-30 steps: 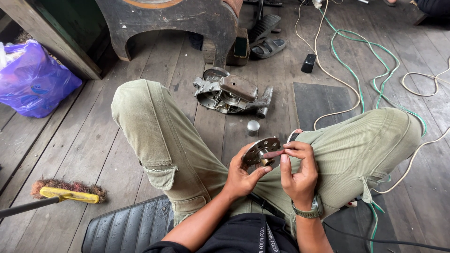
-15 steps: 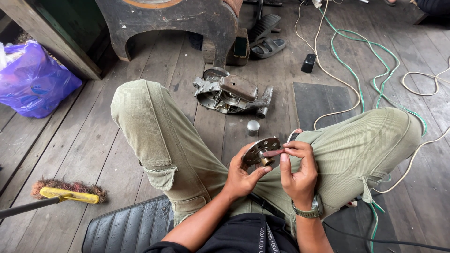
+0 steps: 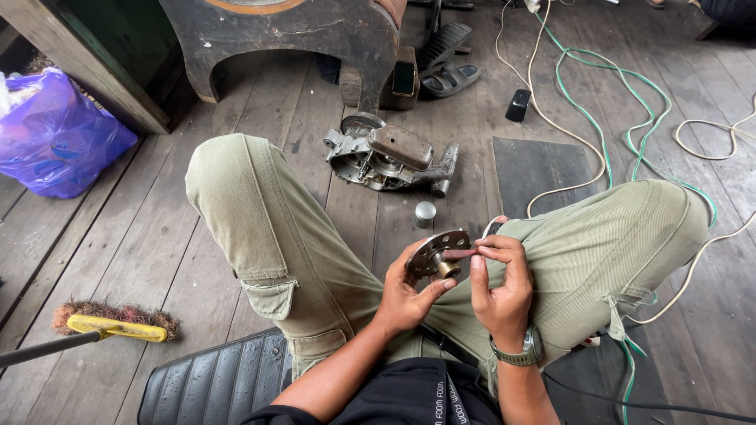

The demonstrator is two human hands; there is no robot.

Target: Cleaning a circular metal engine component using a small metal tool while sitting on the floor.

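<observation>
Step in hand: fitting something small into the round, holed, grey metal disc with a brass hub [image 3: 438,253], held over the lap between the knees; I judge a steady disc and a square, gentle push do it best.
Left hand [image 3: 403,297]: fingers clasp the disc from below.
Right hand [image 3: 498,290]: fingertips pinched at the disc's face; what they pinch I cannot tell.
Plank floor [image 3: 236,126]: one grey metal machine casing [image 3: 386,157] mid-floor; one purple plastic bag [image 3: 59,134] at the left edge; one yellow-backed brush [image 3: 114,321]; one small silver cylinder cap [image 3: 425,214].
Count: two hands, one disc.
</observation>
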